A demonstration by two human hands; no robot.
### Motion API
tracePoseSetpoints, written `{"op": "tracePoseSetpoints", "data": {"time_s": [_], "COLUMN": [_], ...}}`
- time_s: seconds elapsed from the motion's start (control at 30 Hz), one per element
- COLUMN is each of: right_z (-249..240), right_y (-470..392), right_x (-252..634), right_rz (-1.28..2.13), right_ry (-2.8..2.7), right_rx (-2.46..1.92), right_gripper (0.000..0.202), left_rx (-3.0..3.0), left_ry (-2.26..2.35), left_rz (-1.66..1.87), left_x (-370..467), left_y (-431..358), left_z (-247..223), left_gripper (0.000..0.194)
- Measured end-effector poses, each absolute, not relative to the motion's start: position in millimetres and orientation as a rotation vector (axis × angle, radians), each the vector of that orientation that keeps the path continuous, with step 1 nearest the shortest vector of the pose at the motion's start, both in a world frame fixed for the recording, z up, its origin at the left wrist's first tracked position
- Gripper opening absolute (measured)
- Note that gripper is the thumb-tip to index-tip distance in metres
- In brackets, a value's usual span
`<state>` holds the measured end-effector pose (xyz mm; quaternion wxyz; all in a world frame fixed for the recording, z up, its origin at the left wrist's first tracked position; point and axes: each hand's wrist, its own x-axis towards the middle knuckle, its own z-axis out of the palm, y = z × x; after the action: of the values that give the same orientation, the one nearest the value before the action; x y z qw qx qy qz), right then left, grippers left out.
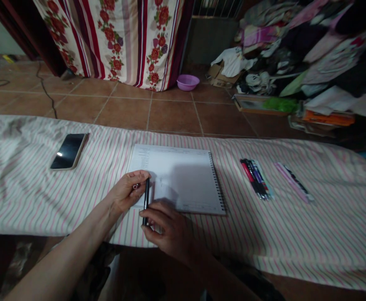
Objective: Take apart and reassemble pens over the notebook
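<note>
A dark pen (147, 194) is held upright in view between both hands, over the left part of an open spiral notebook (189, 179). My left hand (131, 189) pinches its far end and also has a small reddish-brown piece between its curled fingers, too small to name. Lower down, my right hand (167, 228) grips the near end of the same pen with thumb and fingers. The notebook lies on a striped cloth (104, 150), its spiral on the right side. Faint writing shows at the page's left and top edges.
Several pens (256, 179) lie bunched right of the notebook, with a pink pen (291, 182) and a dark one beyond. A phone (69, 151) rests at left. Past the cloth are a tiled floor, a purple basin (188, 82), a floral curtain (116, 42) and piled clothes.
</note>
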<state>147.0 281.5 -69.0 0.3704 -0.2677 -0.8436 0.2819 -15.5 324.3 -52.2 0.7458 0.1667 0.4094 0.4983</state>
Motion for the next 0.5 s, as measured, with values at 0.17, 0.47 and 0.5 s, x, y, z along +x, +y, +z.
{"op": "tracePoseSetpoints", "data": {"time_s": [0.17, 0.47, 0.5], "right_z": [-68.2, -67.8, -67.5], "right_y": [281.6, 281.3, 280.9], "right_x": [147.3, 148.5, 148.8], "right_rz": [0.764, 0.823, 0.825], "right_ry": [-2.175, -2.214, -2.215], "right_rx": [-0.702, -0.756, -0.755], "right_gripper": [0.022, 0.027, 0.029], "left_rx": [0.379, 0.383, 0.383], "left_ry": [0.913, 0.908, 0.907], "left_rz": [1.100, 1.088, 1.089], "left_x": [-14.9, -15.6, -15.7], "left_y": [323.8, 325.6, 325.6], "left_z": [-49.9, -51.6, -51.5], "left_gripper": [0.018, 0.017, 0.017]}}
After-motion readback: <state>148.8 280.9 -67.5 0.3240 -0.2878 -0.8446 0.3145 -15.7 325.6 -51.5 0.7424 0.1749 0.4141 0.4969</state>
